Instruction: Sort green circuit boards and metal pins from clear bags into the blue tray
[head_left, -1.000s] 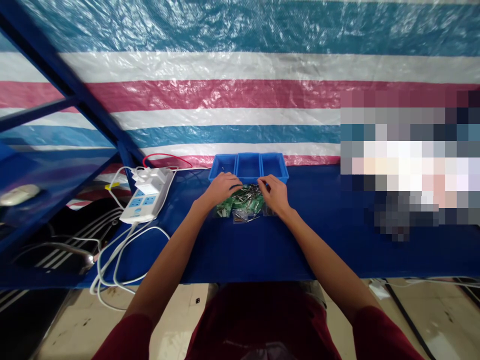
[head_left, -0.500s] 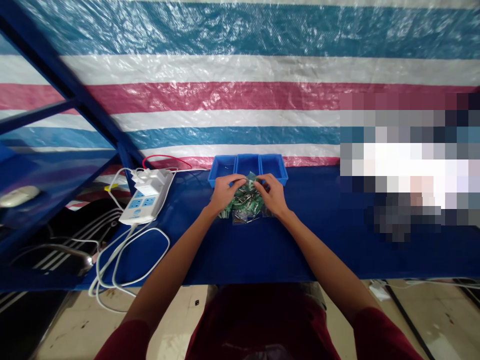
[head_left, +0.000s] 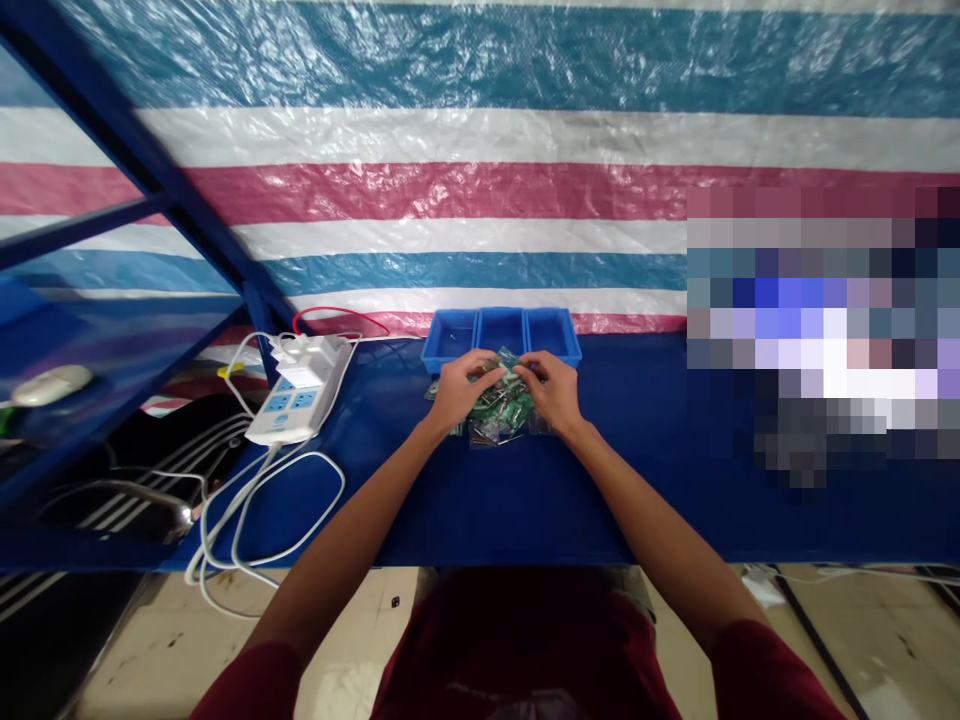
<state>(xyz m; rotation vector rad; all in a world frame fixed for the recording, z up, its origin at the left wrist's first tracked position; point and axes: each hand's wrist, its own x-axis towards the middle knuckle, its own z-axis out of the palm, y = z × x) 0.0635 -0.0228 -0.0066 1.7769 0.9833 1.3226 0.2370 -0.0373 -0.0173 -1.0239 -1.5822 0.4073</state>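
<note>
Both hands hold a small clear plastic bag [head_left: 509, 357] with a greenish tint, raised over a heap on the table. My left hand [head_left: 463, 388] pinches its left side between thumb and fingers. On the other side, my right hand [head_left: 553, 388] pinches it the same way. Beneath them lies a pile of small plastic bags [head_left: 501, 412], green and clear, with thin metal pieces like screws showing among them. The bag's contents are too small to make out. Just behind the hands stand three joined blue bins [head_left: 501, 325]; a tiny piece lies in the left one.
A white power strip [head_left: 289, 405] with plugged-in adapters sits at the left, its white cable [head_left: 247, 540] looping over the front edge of the blue table [head_left: 480, 510]. A blue metal frame [head_left: 202, 240] rises at the left. At the right, a blurred-out area [head_left: 817, 340] hides what is there.
The hands stay at the same place over the pile, with the fingers shifting slightly on the bag. The whole view has moved a little.
</note>
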